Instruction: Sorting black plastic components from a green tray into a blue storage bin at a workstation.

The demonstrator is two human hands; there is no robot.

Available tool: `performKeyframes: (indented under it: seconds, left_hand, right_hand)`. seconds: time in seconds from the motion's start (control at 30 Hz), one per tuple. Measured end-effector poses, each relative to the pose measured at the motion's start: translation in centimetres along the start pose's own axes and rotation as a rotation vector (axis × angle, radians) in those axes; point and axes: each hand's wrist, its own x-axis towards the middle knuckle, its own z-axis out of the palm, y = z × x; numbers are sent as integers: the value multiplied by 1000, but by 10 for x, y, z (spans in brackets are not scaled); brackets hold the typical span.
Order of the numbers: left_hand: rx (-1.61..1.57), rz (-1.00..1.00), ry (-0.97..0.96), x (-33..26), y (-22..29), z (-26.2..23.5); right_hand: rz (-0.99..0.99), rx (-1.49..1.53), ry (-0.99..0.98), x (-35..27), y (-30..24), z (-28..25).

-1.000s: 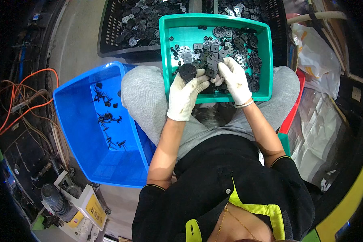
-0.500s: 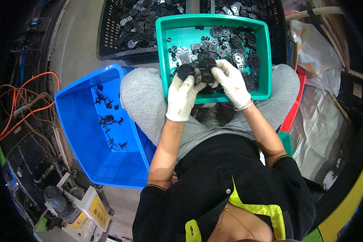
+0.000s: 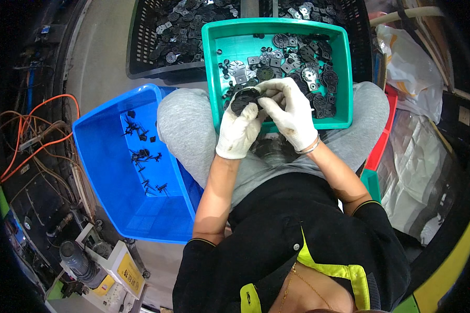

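Note:
My left hand, in a white work glove, is closed around a black plastic part with a round end. My right hand, gloved the same way, reaches across with its fingers bent and its thumb and fingertips pinching at that part's right side; the fingers cover much of it. Both hands are over the near edge of a teal tray between my knees. In the tray lie flat black plates with round ends, small square pieces and little black knobs.
A blue bin at my left holds several thin black branching pieces. Beyond the tray stand black slotted crates full of similar plates. Orange hose and a motor are far left. Red bin and plastic sheeting lie right.
My right hand has moved left and turned over the part in my left hand. The square black block at its fingertips is no longer visible. Trays and bins stay put.

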Motion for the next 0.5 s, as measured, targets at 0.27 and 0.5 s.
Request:
performKeyframes:
  seconds: [0.27, 0.5]
  left_hand:
    - [32, 13, -60, 3, 2, 5]
    - [50, 65, 135, 7, -4, 11]
  right_hand:
    - [-275, -273, -92, 2, 9, -3]
    - [92, 40, 103, -1, 23, -10]
